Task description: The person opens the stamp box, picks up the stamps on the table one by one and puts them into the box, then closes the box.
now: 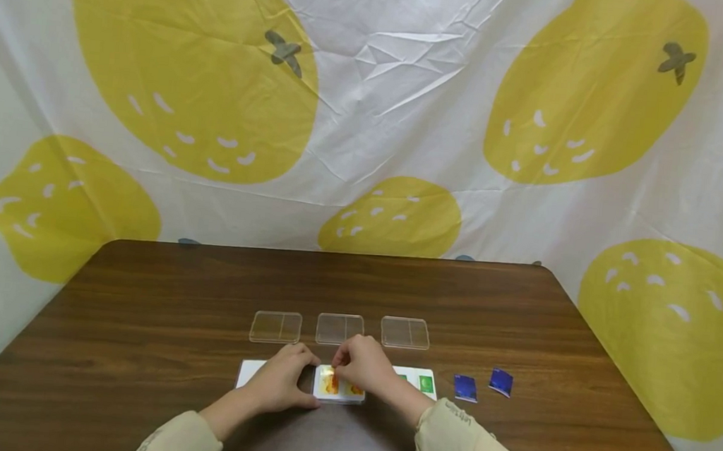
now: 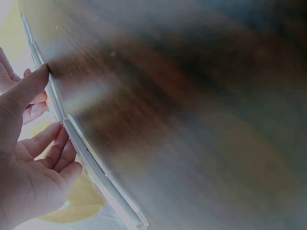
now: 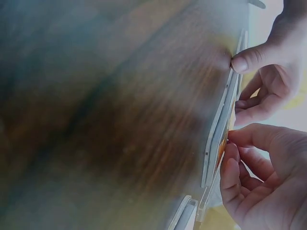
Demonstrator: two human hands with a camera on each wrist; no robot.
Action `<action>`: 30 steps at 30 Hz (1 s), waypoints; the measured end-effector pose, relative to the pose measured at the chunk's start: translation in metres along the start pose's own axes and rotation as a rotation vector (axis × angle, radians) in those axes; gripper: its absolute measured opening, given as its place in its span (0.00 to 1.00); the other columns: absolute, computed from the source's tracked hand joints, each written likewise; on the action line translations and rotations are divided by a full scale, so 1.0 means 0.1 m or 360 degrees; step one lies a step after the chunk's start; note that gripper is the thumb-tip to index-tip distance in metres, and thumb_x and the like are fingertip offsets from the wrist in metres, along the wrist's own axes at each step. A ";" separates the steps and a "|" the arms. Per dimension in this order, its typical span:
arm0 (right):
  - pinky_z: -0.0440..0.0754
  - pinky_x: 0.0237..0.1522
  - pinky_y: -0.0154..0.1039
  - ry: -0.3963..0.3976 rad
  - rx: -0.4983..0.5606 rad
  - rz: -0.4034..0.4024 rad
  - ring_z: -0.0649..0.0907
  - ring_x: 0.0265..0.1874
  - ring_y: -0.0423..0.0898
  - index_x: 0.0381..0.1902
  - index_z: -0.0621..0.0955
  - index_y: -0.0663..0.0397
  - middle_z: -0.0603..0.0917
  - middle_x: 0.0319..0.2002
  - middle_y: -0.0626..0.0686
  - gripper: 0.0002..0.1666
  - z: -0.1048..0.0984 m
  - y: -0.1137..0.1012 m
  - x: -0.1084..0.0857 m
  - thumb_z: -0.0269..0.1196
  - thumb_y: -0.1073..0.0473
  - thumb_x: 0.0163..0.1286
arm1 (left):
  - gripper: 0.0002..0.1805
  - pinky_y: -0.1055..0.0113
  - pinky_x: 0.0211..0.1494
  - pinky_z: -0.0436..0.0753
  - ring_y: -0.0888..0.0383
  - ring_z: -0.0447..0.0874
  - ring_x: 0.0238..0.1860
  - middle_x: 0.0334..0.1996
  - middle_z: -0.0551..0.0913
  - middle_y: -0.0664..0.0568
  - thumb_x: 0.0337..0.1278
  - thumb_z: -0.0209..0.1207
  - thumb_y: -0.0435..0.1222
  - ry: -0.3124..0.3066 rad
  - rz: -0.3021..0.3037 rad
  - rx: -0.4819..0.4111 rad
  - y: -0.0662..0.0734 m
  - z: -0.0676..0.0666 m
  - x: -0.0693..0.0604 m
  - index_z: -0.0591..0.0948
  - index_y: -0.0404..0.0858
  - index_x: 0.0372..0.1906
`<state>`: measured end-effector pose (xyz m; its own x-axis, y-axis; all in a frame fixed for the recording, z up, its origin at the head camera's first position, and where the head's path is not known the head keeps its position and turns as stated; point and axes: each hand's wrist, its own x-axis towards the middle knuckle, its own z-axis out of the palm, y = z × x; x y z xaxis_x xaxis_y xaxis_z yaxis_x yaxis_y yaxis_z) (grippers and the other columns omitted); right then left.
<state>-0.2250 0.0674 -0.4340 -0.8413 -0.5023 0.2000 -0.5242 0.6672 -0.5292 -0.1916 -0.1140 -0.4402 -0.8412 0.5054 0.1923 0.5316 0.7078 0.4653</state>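
Note:
A flat white case [image 1: 341, 398] with two orange-and-yellow pictured pieces [image 1: 329, 381] lies between the hands. My left hand [image 1: 279, 382] holds the case's left side, thumb at the near corner and fingers toward the far edge; the left wrist view shows that thumb [image 2: 36, 84] on the rim. From above, my right hand [image 1: 366, 364] pinches the upper part of the left orange piece. In the right wrist view the right thumb and index finger [image 3: 254, 135] meet at the case's face; the pinched part is mostly hidden.
White cases lie on both sides, the left one [image 1: 249, 371] partly covered, the right one [image 1: 413, 373] with green pictures. Three clear lids [image 1: 275, 326] [image 1: 340, 328] [image 1: 405, 332] stand in a row behind. Two blue packets [image 1: 466, 388] [image 1: 501, 382] lie at right.

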 end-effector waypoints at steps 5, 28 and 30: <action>0.69 0.20 0.28 0.0018 -0.0131 -0.0024 0.72 0.16 0.33 0.16 0.82 0.53 0.79 0.15 0.43 0.04 -0.01 -0.03 0.00 0.65 0.67 0.41 | 0.29 0.58 0.46 0.74 0.52 0.72 0.43 0.37 0.76 0.50 0.28 0.72 0.44 -0.0013 -0.0016 -0.0007 -0.01 0.01 0.01 0.79 0.32 0.41; 0.73 0.25 0.29 -0.0067 0.0054 -0.0130 0.73 0.22 0.33 0.29 0.83 0.56 0.79 0.24 0.43 0.03 -0.62 0.30 -0.41 0.63 0.65 0.55 | 0.32 0.55 0.48 0.74 0.51 0.73 0.45 0.39 0.77 0.50 0.28 0.73 0.45 0.0093 -0.0135 0.0032 -0.29 -0.41 -0.26 0.78 0.33 0.44; 0.74 0.26 0.29 -0.0082 0.0084 -0.0114 0.74 0.24 0.33 0.30 0.82 0.57 0.80 0.26 0.44 0.03 -0.70 0.37 -0.50 0.63 0.66 0.55 | 0.32 0.54 0.48 0.74 0.50 0.74 0.45 0.39 0.78 0.50 0.28 0.73 0.46 0.0087 -0.0175 0.0040 -0.37 -0.46 -0.34 0.79 0.33 0.43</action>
<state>-0.2119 0.1559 -0.4056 -0.7931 -0.5763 0.1970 -0.5740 0.5993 -0.5580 -0.1871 -0.1804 -0.4240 -0.8983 0.3968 0.1887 0.4376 0.7700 0.4643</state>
